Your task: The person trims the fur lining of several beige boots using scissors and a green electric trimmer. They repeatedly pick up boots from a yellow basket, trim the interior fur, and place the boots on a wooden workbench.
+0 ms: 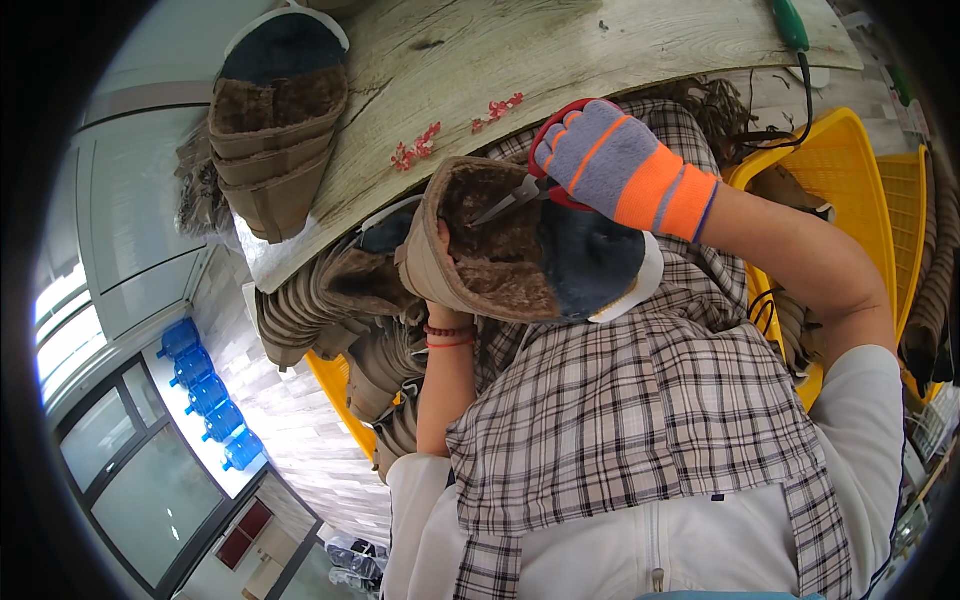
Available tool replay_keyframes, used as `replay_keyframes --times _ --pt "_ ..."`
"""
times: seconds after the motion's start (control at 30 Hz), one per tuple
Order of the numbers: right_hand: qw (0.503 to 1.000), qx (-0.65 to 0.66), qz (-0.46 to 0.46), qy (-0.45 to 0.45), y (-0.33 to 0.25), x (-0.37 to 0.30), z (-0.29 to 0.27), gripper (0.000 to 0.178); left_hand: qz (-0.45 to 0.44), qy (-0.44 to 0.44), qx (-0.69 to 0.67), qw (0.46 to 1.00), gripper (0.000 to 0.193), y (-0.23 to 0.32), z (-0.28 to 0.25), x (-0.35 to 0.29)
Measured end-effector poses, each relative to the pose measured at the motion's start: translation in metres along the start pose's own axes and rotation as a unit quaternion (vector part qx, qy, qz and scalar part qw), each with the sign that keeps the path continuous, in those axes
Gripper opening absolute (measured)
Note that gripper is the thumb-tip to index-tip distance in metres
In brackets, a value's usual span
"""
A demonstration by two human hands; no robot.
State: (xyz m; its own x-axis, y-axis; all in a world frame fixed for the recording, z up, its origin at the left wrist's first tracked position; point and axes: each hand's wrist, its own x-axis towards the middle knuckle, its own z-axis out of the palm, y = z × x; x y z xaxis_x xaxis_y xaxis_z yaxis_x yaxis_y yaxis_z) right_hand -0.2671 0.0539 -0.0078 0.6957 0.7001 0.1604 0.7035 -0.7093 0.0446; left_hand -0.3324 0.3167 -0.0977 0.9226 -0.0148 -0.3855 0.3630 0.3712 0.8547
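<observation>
In front of my lap is a tan boot upper (432,262) with brown fleece lining, a dark blue plush section and a white rim. My left hand (447,316) grips it from below and behind; a finger curls over its edge, and the rest of the hand is hidden. My right hand (612,165), in a grey and orange glove, is closed on red-handled scissors (512,200). Their blades, slightly apart, point down-left into the fleece opening. Whether the tips touch the lining I cannot tell.
A worn wooden table (560,60) bears red scraps (415,148) and a stack of uppers (275,150) at its far left. More uppers (310,300) are piled below left. Yellow baskets (850,185) stand at right, near a green-handled tool (790,25) with a black cord.
</observation>
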Motion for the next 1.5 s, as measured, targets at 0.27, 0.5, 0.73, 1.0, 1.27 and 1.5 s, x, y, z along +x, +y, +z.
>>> replay_keyframes --times 0.27,0.5,0.73,1.0,1.27,1.5 --pt "1.000 -0.020 -0.006 -0.010 -0.003 0.002 -0.001 0.011 -0.031 0.006 -0.010 0.999 0.050 0.005 0.004 -0.002" --pt "0.998 -0.020 0.026 -0.045 -0.003 0.000 -0.003 0.015 -0.028 -0.012 0.022 0.999 0.047 0.005 0.001 -0.005" --pt "0.991 0.097 0.086 -0.037 0.007 -0.016 -0.015 0.028 -0.033 0.022 -0.052 0.998 0.046 -0.016 -0.030 0.003" --pt "0.983 0.134 0.069 -0.102 -0.023 -0.033 -0.016 0.027 -0.195 0.030 -0.040 0.979 0.041 0.042 -0.047 -0.044" --pt "0.992 0.095 0.012 -0.081 -0.039 -0.029 -0.007 0.019 -0.261 -0.025 -0.001 0.965 0.036 0.019 -0.067 -0.049" --pt "0.993 0.113 -0.023 -0.026 -0.046 -0.025 -0.002 0.010 -0.256 -0.018 -0.007 0.966 0.035 0.025 -0.057 -0.058"
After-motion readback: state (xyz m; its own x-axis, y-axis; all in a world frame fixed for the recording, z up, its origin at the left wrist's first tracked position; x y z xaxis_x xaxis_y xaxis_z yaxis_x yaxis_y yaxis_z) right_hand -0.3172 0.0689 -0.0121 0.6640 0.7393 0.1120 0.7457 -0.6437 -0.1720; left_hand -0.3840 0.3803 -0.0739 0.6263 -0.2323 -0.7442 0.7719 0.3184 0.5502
